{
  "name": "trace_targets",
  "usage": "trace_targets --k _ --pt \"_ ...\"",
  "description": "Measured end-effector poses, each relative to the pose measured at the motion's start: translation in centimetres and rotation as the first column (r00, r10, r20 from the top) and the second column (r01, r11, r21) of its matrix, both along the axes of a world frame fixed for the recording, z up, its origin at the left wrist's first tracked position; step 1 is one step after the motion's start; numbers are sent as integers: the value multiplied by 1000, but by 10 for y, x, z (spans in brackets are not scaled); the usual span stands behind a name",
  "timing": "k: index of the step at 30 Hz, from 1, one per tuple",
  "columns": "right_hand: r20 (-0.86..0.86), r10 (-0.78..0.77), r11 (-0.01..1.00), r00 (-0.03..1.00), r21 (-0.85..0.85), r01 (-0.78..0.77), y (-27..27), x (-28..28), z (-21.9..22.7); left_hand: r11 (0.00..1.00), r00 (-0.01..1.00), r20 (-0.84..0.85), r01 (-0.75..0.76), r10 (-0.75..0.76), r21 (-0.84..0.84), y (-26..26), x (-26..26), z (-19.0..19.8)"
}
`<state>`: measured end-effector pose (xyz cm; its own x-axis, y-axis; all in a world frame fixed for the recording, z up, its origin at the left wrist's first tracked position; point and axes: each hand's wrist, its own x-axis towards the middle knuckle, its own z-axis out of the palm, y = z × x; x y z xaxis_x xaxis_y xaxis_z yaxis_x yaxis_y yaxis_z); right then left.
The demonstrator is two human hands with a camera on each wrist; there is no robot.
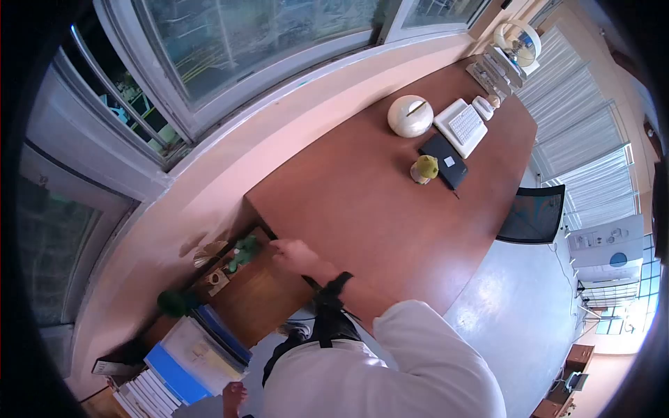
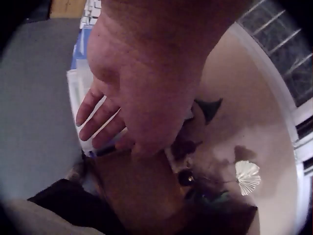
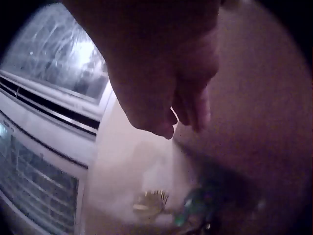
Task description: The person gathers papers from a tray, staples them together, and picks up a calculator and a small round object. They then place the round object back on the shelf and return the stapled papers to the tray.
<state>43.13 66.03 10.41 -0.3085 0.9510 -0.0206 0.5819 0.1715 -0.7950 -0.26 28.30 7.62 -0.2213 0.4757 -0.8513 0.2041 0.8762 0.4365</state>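
My right hand (image 1: 300, 256) is over the near left corner of the reddish-brown desk (image 1: 334, 202), fingers pointing down and slightly bent. Nothing shows between thumb and fingers in the right wrist view. Nearest to it is a small green ornament (image 1: 244, 252) on the lower wooden cabinet top (image 1: 268, 299), blurred in the right wrist view. A gold fan-shaped ornament (image 1: 209, 254) stands behind it by the wall. At the bottom of the head view, my left hand (image 1: 235, 397) hangs beside folders, its fingers loosely extended and holding nothing in the left wrist view.
Blue and clear folders (image 1: 171, 359) and white binders (image 1: 143, 393) stand left of the cabinet, near a dark green object (image 1: 174, 303). Farther along the desk are a yellow-topped figurine (image 1: 424, 169), a black notebook (image 1: 446, 161), a white keyboard (image 1: 465, 127) and a round white container (image 1: 410, 117).
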Motion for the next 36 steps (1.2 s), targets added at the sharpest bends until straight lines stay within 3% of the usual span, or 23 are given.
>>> trace_targets --k 1,2,4,5,6,7,8,9,10,12,13,14,15,16,17,19,23,27,28,29,31,33,36 --pt "12 -49 993 999 -109 50 2 34 45 996 998 -18 53 -52 66 17 4 4" --pt "8 -41 993 999 -109 42 2 36 36 997 999 -12 43 -42 67 34 10 8" --pt "2 -327 944 945 44 327 -6 151 37 992 999 39 2 -7 126 60 16 17" --pt "-17 -458 882 889 113 457 -43 237 37 979 986 -105 143 -129 146 81 32 38" --pt "-45 -575 800 817 177 573 47 304 52 962 979 -124 187 -165 197 89 37 47" --pt "-83 -674 703 734 233 672 55 305 39 950 977 -126 201 -175 239 93 37 50" --pt "518 -688 725 507 494 479 65 327 55 949 973 -147 209 -177 235 90 32 44" --pt "579 -699 688 419 388 613 65 326 89 937 955 -201 262 -218 230 88 32 43" --pt "644 -698 696 315 504 512 72 371 47 928 925 -281 316 -256 196 90 39 50" --pt "699 -558 799 448 307 516 77 397 45 860 804 -399 505 -440 69 91 45 73" --pt "692 -443 865 570 163 475 84 414 35 882 822 -390 468 -414 50 80 41 68" --pt "690 -333 920 642 87 383 93 436 17 808 719 -495 587 -488 57 71 34 62" --pt "548 -428 901 718 321 293 87 459 -16 817 739 -487 570 -466 84 74 42 77" --pt "431 -407 913 806 175 367 89 458 -11 875 800 -450 478 -397 78 68 42 78" --pt "569 -396 917 721 210 338 93 465 -11 918 851 -411 390 -328 76 63 41 76" --pt "623 -471 849 624 129 512 87 428 18 954 872 -408 300 -272 5 66 54 92" --pt "607 -475 865 637 189 465 61 335 48 976 906 -384 210 -176 48 36 54 64" --pt "378 -154 968 913 241 64 12 211 62 993 954 -280 114 -103 21 16 55 51" --pt "-41 -161 986 986 -38 160 -5 169 59 995 959 -272 93 -78 40 9 53 43" --pt "-436 -263 938 861 -325 123 -21 128 52 996 963 -264 72 -53 60 1 49 33" --pt "-58 136 990 989 -30 -138 -38 55 47 984 959 -266 131 -95 123 -20 38 11" --pt "-21 272 960 962 -58 -272 -59 -36 55 964 950 -279 194 -139 180 -34 25 12" --pt "142 395 917 908 -123 -379 -84 -137 -19 984 954 -281 143 -108 107 -52 12 42"
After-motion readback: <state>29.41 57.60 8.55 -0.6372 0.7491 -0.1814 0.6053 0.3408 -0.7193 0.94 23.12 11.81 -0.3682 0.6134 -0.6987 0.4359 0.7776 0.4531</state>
